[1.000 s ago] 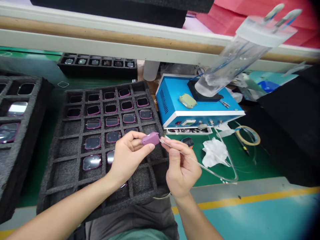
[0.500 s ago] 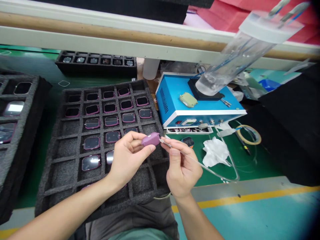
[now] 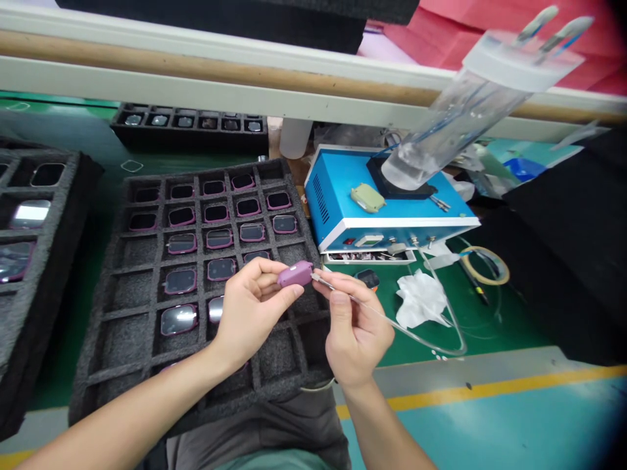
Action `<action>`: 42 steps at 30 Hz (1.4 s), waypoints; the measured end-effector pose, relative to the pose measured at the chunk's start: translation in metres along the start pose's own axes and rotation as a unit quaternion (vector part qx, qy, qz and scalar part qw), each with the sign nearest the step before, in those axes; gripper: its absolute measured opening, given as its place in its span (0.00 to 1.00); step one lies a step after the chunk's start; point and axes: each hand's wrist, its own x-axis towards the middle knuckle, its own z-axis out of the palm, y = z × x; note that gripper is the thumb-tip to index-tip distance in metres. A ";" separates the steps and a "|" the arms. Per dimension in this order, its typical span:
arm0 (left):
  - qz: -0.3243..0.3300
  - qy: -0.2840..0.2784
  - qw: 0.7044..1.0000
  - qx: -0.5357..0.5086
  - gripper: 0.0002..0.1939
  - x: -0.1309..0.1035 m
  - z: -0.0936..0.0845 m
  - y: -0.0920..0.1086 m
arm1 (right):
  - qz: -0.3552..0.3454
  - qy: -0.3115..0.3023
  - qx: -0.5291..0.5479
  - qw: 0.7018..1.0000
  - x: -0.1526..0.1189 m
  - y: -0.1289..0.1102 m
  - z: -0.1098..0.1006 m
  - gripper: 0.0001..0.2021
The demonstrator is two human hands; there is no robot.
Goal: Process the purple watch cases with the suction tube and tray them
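Between the thumb and fingers of my left hand [image 3: 252, 303] is a purple watch case [image 3: 295, 273], held on edge above the foam tray. My right hand [image 3: 360, 329] pinches a thin metal-tipped nozzle [image 3: 323, 282] with a clear tube [image 3: 416, 336] trailing from it. The nozzle's tip meets the right end of the case; whether it touches or sits just short of it I cannot tell. Below both hands lies the dark foam tray [image 3: 125, 339], with purple-framed watch cases [image 3: 179, 319] in many of its compartments.
A blue control box [image 3: 333, 189] stands behind on the right, bearing a pale green watch case [image 3: 367, 198] and a tilted clear cylinder [image 3: 441, 130]. Crumpled white tissue [image 3: 421, 297] and a tape roll [image 3: 484, 266] lie on the green mat. Another foam tray [image 3: 63, 196] sits left.
The view has shifted very slightly. Both hands keep their grip, and the nozzle tip stays at the end of the watch case.
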 end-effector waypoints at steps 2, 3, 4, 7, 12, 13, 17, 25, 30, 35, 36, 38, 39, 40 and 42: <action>0.001 0.000 1.000 0.000 0.15 0.000 0.000 0.000 | 0.001 -0.002 -0.001 1.000 0.000 0.000 0.000 0.09; 0.000 -0.001 1.000 0.000 0.15 0.000 0.000 0.000 | 0.001 -0.003 -0.002 1.000 0.000 0.000 0.000 0.09; 0.000 -0.002 1.000 0.000 0.15 0.000 0.000 0.000 | 0.001 -0.003 -0.002 1.000 0.000 0.000 0.000 0.08; -0.001 -0.002 1.000 -0.002 0.16 0.001 0.000 0.000 | -0.002 -0.006 -0.002 1.000 0.001 0.001 0.000 0.08; 0.014 0.005 1.000 0.012 0.15 0.003 -0.001 0.000 | -0.006 -0.015 0.011 1.000 0.003 0.003 0.001 0.09; 0.016 0.004 1.000 0.013 0.15 0.003 -0.001 0.001 | -0.006 -0.016 0.013 1.000 0.003 0.003 0.002 0.09; 0.020 0.002 1.000 0.012 0.15 0.003 -0.001 0.001 | -0.008 -0.019 0.013 1.000 0.004 0.004 0.002 0.09; 0.020 0.012 0.999 0.027 0.16 0.004 -0.002 0.001 | -0.010 -0.021 0.020 1.000 0.005 0.003 0.002 0.09; 0.015 0.006 1.000 0.022 0.15 0.004 -0.002 0.001 | 0.006 -0.023 0.023 0.999 0.004 0.003 0.003 0.09; 0.014 0.008 1.000 0.022 0.16 0.004 -0.003 0.000 | 0.010 -0.024 0.021 0.999 0.004 0.004 0.003 0.09; 0.013 0.008 1.000 0.022 0.16 0.005 -0.003 0.000 | 0.010 -0.023 0.020 0.999 0.004 0.003 0.003 0.09; 0.013 0.009 1.000 0.022 0.16 0.005 -0.003 0.000 | 0.009 -0.023 0.017 1.000 0.005 0.003 0.003 0.09; 0.014 0.009 1.000 0.022 0.16 0.005 -0.003 0.000 | 0.008 -0.024 0.015 1.000 0.005 0.003 0.003 0.09; 0.015 0.009 1.000 0.022 0.16 0.005 -0.003 -0.001 | 0.007 -0.024 0.014 1.000 0.005 0.002 0.003 0.09; 0.016 0.008 1.000 0.025 0.16 0.005 -0.003 -0.001 | 0.006 -0.025 0.015 1.000 0.005 0.002 0.003 0.09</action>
